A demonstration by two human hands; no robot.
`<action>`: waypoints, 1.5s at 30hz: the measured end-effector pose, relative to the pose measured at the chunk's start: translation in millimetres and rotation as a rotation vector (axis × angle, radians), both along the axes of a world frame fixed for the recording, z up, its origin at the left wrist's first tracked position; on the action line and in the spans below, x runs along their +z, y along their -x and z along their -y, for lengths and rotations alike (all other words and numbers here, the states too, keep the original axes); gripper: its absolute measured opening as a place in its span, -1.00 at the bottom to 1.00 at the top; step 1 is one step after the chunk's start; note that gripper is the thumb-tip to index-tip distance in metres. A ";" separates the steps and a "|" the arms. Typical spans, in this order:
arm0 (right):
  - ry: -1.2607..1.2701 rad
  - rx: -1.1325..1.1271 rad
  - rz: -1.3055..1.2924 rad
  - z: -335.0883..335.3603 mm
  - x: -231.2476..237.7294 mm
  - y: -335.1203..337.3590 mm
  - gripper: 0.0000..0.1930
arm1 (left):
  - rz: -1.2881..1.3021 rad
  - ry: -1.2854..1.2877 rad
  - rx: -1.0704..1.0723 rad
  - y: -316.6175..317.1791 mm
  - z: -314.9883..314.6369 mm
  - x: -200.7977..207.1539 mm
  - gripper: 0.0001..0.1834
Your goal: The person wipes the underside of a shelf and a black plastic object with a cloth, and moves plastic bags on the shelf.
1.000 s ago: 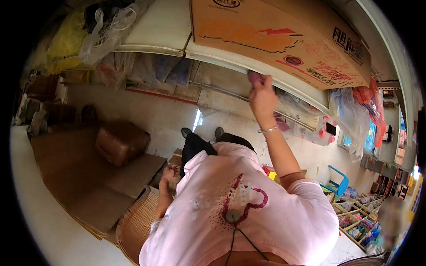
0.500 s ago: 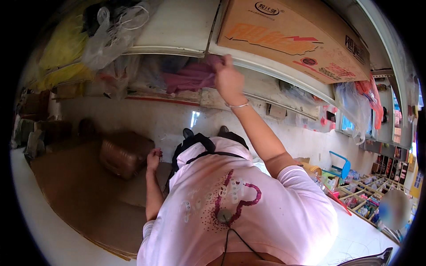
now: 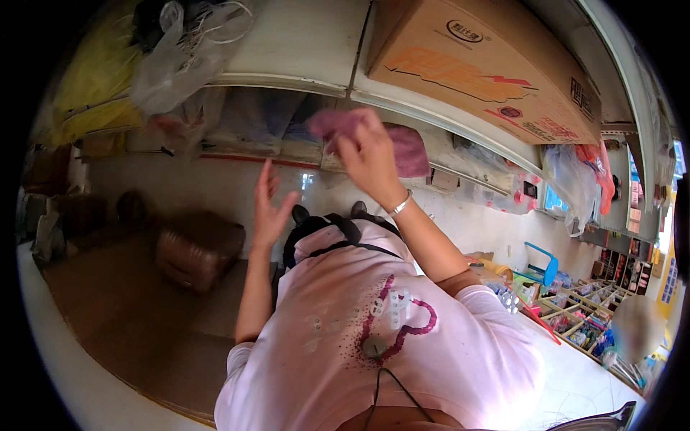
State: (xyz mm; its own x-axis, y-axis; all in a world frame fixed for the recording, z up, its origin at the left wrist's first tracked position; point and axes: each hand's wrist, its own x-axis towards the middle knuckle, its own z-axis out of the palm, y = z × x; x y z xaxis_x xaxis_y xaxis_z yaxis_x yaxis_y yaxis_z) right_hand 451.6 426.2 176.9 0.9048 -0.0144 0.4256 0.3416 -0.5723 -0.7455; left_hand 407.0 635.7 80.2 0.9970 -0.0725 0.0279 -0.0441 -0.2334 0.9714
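My right hand (image 3: 368, 154) grips a mauve cloth (image 3: 408, 149) just in front of the shelf edge. The cloth spreads out on both sides of my fingers, and part of it is blurred. Lower and to the left, my left hand (image 3: 270, 212) is raised with its fingers apart and nothing in it. It is nearest to the lower shelf (image 3: 298, 149) with the red front edge.
A large cardboard box (image 3: 460, 72) stands on the upper shelf (image 3: 287, 54). Clear plastic bags (image 3: 180, 61) and a yellow bag (image 3: 97, 79) hang at left. A brown padded seat (image 3: 198, 255), a blue stool (image 3: 543, 266) and a compartmented goods rack (image 3: 582, 316) are around me.
My right hand and the cloth have come down and away from the upper shelf edge, and the cloth has swung to the right. My left hand has risen toward the shelf, its fingers now spread.
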 end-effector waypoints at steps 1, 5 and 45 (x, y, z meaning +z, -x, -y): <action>-0.056 0.106 -0.055 -8.1 2.9 4.6 -0.87 | 0.136 -0.071 -0.031 -7.0 13.4 10.5 -0.33; 0.109 0.397 -0.429 -13.9 22.9 0.2 -0.72 | -0.078 0.492 -0.121 -24.7 50.6 11.1 -0.40; 0.711 -0.230 0.363 159.4 -31.4 -56.1 -0.87 | 0.499 -1.268 -0.033 -378.9 177.7 78.8 -0.61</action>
